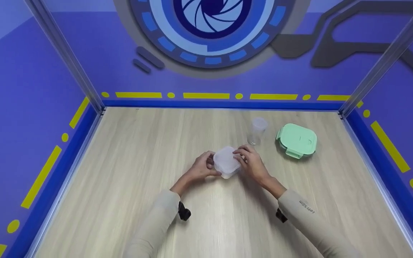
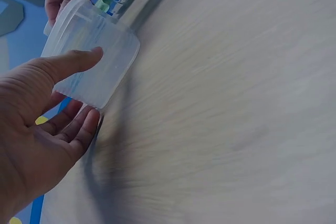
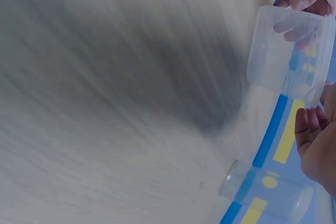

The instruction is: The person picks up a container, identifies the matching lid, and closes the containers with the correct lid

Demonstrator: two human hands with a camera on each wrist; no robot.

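A translucent plastic food container [image 2: 100, 51] with a whitish lid [image 1: 227, 159] is held above the table. My left hand [image 1: 202, 167] grips its left side, the thumb on one wall and the fingers on the other side. My right hand [image 1: 252, 163] is at the lid's right edge, its fingertips bent over the rim. In the right wrist view the container [image 3: 278, 51] is tilted, and the left hand's fingers show through its wall. The right hand [image 3: 321, 145] touches the lid's corner there. Its thumb is mostly hidden.
Behind the right hand stands a clear cylindrical jar [image 1: 257, 130] with a pale lid. Farther right is a glass box with a mint-green clip lid [image 1: 297, 139]. Blue panels [image 1: 210, 86] with yellow marks bound the wooden table [image 1: 138, 143] at the back and sides.
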